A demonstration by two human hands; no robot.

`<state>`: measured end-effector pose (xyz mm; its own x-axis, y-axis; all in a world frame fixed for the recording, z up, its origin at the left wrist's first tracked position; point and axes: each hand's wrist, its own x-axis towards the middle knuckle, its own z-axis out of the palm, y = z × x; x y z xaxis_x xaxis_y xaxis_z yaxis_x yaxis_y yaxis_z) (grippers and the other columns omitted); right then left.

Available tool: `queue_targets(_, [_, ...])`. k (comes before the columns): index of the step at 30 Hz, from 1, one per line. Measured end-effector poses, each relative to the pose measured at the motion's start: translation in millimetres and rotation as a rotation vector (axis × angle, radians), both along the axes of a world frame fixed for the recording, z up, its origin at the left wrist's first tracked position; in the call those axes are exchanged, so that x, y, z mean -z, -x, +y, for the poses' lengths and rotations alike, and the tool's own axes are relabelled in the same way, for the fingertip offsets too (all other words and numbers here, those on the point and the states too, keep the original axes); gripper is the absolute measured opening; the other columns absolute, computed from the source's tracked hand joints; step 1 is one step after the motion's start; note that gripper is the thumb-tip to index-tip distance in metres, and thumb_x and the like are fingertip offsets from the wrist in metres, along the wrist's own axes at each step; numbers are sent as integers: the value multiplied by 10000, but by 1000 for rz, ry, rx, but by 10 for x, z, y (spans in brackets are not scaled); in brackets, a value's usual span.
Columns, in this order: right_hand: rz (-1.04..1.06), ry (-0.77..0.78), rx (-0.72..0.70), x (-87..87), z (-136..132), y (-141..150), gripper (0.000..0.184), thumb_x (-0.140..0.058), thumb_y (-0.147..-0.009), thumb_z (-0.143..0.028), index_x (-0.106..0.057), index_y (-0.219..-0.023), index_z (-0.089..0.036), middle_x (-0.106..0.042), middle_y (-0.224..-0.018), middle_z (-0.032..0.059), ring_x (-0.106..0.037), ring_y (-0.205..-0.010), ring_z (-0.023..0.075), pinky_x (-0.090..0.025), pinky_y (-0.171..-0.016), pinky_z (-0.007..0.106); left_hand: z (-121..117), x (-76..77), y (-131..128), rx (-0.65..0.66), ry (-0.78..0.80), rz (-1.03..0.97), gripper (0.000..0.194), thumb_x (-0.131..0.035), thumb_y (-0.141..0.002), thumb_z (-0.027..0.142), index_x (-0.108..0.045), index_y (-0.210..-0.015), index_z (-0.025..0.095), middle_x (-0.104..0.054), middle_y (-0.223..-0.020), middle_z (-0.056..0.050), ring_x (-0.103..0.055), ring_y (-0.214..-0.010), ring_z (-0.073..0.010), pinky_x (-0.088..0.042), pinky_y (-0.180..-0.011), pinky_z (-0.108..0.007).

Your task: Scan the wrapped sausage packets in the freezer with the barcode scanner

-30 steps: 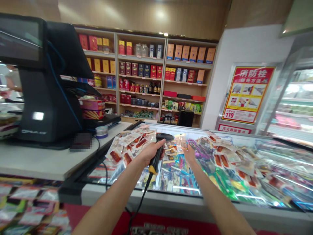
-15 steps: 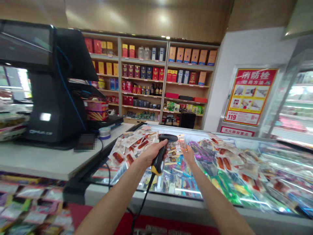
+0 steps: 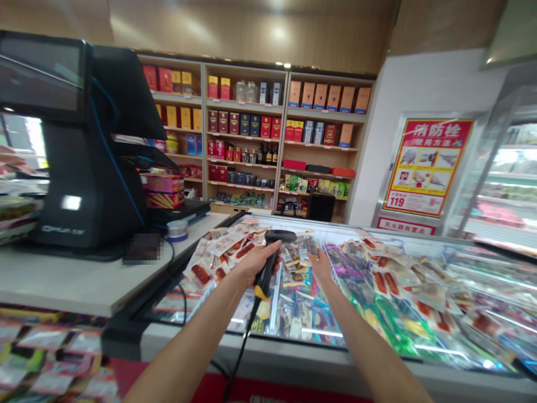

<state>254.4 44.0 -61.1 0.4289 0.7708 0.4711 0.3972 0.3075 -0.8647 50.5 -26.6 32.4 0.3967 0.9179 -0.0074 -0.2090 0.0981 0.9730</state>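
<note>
My left hand [image 3: 257, 264] is wrapped round the handle of a black and yellow barcode scanner [image 3: 265, 274], its head aimed to the right. A cable runs down from the grip. In my right hand [image 3: 319, 266] is a small clear snack packet [image 3: 307, 245], pinched at its edge just right of the scanner head. More small packets [image 3: 293, 260] lie below and between the two hands. Under them is a glass-topped freezer [image 3: 310, 333] with colourful packs inside. Packed sausages [image 3: 201, 273] are heaped to the left of the scanner.
A cash register [image 3: 75, 184] stands on the white counter [image 3: 62, 285] at the left, beside a tape roll [image 3: 177, 229]. More packed sausages [image 3: 386, 282] lie to the right. Shelves of boxes [image 3: 245, 131] line the back, with a red sign [image 3: 428, 168] on the wall.
The scanner has shifted slightly left. The packet in my right hand has moved a little left and turned, now showing a darker face towards me.
</note>
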Motion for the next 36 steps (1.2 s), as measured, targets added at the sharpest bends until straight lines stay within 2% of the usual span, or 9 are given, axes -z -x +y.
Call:
queue_targets(5, [-21,34,-1,-1,125,34,366,-468,-659,-321,-570,-940,-108,-636,-822,70,-568,-738,188,-414,-652,265,68,20,64,-94,31,-26,313,-575,-666,432,-490,-635,132,-526,-510,3,-469,-388,-66,-374,-365,-176])
queue_targets(10, [-128,93,108,-144,341,349,435,-452,-697,-256,-517,-1088,-78,-586,-1044,126,-541,-938,211,-396,-785,281,116,66,201,-201,43,-19,305,-577,-665,434,-473,-645,148,-525,-510,14,-482,-393,-68,-386,-370,-175])
queue_targets(13, [-298,126,54,-268,400,548,392,-441,-740,-273,-545,-1071,-90,-574,-1072,127,-505,-1012,212,-364,-850,289,120,75,240,-222,53,1,304,-581,-660,435,-480,-660,148,-529,-513,14,-482,-391,-69,-386,-367,-173])
queue_targets(15, [-441,130,45,-313,366,541,373,-432,-761,-290,-551,-1069,-116,-555,-1103,113,-477,-1046,206,-344,-877,298,115,71,220,-223,53,17,296,-587,-658,424,-484,-669,147,-533,-515,11,-485,-390,-72,-387,-364,-175])
queue_targets(18, [-540,160,206,-292,174,189,349,-432,-767,-305,-548,-1067,-167,-520,-1139,88,-440,-1072,216,-321,-897,340,99,68,120,-190,41,27,286,-592,-657,409,-488,-666,143,-540,-519,4,-488,-392,-76,-394,-364,-182])
queue_targets(23, [-566,429,686,-137,-437,-967,375,-443,-754,-311,-509,-1100,-182,-483,-1138,128,-429,-1050,288,-328,-837,445,33,74,-149,-101,31,45,295,-599,-646,410,-495,-639,134,-541,-528,-2,-489,-391,-80,-388,-353,-186])
queue_targets(27, [-582,676,813,18,-777,-1598,450,-468,-718,-405,-508,-1090,-156,-504,-1069,161,-437,-1025,317,-326,-802,475,-69,31,-357,-73,15,59,288,-572,-672,407,-487,-628,135,-528,-509,5,-475,-379,-75,-375,-348,-182])
queue_targets(31, [-631,767,749,142,-847,-1685,500,-501,-669,-483,-550,-1035,-145,-470,-1122,178,-389,-1065,332,-305,-805,492,-158,-32,-467,-63,18,68,272,-540,-705,386,-472,-613,139,-514,-482,12,-466,-370,-71,-369,-350,-179])
queue_targets(36, [-762,562,705,193,-755,-1470,300,-457,-742,-299,-588,-953,-130,-494,-1111,167,-403,-1068,300,-299,-837,464,-176,-73,-416,-75,1,87,272,-556,-692,392,-470,-627,143,-525,-495,14,-472,-374,-69,-369,-358,-176])
